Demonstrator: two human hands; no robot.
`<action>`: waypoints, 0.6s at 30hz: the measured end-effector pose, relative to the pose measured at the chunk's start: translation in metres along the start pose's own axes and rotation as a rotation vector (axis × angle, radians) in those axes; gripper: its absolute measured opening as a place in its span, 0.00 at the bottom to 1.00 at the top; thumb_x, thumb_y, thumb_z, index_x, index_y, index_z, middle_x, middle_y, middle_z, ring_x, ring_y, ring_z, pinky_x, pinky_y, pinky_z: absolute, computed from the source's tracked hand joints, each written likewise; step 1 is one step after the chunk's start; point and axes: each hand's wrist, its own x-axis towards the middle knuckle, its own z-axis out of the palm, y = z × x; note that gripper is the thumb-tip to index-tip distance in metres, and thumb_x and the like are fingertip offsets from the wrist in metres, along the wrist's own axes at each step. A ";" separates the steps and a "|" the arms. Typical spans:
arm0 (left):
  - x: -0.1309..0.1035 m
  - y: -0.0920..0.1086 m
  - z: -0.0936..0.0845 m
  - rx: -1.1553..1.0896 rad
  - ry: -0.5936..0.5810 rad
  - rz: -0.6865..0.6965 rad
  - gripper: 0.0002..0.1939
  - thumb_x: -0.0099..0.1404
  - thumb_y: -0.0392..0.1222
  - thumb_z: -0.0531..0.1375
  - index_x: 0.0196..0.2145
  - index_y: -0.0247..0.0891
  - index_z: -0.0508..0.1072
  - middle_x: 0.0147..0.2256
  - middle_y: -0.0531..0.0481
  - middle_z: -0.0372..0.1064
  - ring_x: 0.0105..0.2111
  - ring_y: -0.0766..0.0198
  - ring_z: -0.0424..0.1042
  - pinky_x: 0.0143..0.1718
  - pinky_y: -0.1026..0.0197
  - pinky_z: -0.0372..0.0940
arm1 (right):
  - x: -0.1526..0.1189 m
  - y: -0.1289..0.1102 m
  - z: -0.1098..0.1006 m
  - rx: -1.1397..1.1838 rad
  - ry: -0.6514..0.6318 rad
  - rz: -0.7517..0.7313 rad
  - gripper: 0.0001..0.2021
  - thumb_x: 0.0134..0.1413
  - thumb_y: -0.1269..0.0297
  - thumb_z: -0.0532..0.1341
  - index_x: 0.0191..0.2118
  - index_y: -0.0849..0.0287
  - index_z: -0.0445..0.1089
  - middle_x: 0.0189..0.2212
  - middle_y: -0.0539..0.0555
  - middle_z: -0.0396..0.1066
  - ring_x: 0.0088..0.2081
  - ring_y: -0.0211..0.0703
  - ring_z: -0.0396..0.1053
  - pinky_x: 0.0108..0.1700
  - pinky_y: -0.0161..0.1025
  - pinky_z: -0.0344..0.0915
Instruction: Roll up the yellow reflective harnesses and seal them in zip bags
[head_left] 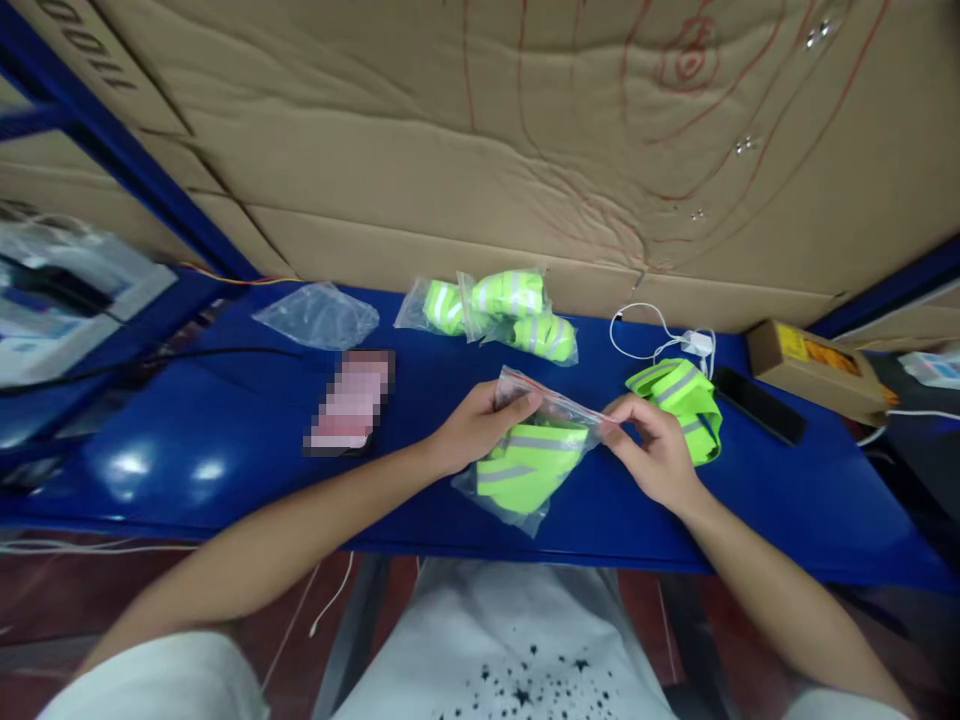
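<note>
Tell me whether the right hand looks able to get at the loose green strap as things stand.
Likely yes: the loose green strap lies just beside the right hand, with nothing seen between them. That hand pinches the clear bag, though, so it would probably have to let go first.

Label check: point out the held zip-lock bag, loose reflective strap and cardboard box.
Zip-lock bag (559, 400): head view, clear plastic at the zip strip.
Loose reflective strap (690, 402): head view, middle folds.
Cardboard box (806, 382): head view, brown side below the label.

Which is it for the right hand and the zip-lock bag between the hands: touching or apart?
Touching: the head view shows the right hand pinching the zip-lock bag by its top corner.
</note>
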 end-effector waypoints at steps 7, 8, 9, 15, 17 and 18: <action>-0.001 -0.006 0.003 0.062 -0.005 -0.011 0.27 0.63 0.64 0.65 0.43 0.34 0.81 0.35 0.47 0.79 0.35 0.61 0.75 0.37 0.64 0.67 | 0.002 0.002 0.005 -0.024 -0.044 0.040 0.05 0.65 0.66 0.61 0.35 0.55 0.68 0.29 0.48 0.68 0.31 0.39 0.66 0.35 0.37 0.62; 0.000 -0.007 0.003 0.081 -0.005 -0.007 0.27 0.63 0.64 0.65 0.43 0.34 0.81 0.35 0.47 0.78 0.35 0.61 0.75 0.37 0.64 0.67 | 0.002 0.003 0.007 -0.018 -0.047 0.044 0.06 0.64 0.66 0.61 0.34 0.55 0.67 0.28 0.48 0.67 0.30 0.39 0.66 0.35 0.37 0.62; 0.000 -0.008 0.003 0.097 -0.008 0.001 0.27 0.63 0.64 0.65 0.42 0.34 0.81 0.35 0.47 0.78 0.35 0.61 0.74 0.38 0.63 0.67 | 0.002 0.004 0.008 -0.012 -0.050 0.047 0.06 0.64 0.67 0.61 0.33 0.55 0.66 0.28 0.48 0.67 0.30 0.39 0.65 0.34 0.37 0.61; 0.002 -0.013 0.002 0.157 -0.041 0.051 0.24 0.67 0.60 0.62 0.42 0.34 0.80 0.32 0.48 0.75 0.31 0.65 0.70 0.34 0.65 0.64 | 0.003 0.008 0.014 0.011 -0.076 0.088 0.05 0.64 0.67 0.59 0.34 0.55 0.65 0.25 0.46 0.64 0.27 0.38 0.62 0.31 0.36 0.58; 0.001 -0.012 0.001 0.183 -0.063 0.040 0.24 0.68 0.60 0.61 0.44 0.33 0.80 0.27 0.51 0.70 0.25 0.68 0.65 0.27 0.67 0.59 | 0.004 0.007 0.015 0.021 -0.082 0.093 0.05 0.64 0.66 0.59 0.35 0.55 0.66 0.25 0.46 0.64 0.27 0.38 0.62 0.31 0.36 0.58; 0.000 -0.011 0.001 0.190 -0.075 0.032 0.25 0.69 0.59 0.60 0.44 0.33 0.80 0.25 0.53 0.67 0.22 0.70 0.61 0.24 0.67 0.56 | 0.004 0.007 0.016 0.026 -0.086 0.096 0.05 0.64 0.66 0.59 0.35 0.55 0.66 0.25 0.46 0.65 0.27 0.38 0.62 0.31 0.36 0.59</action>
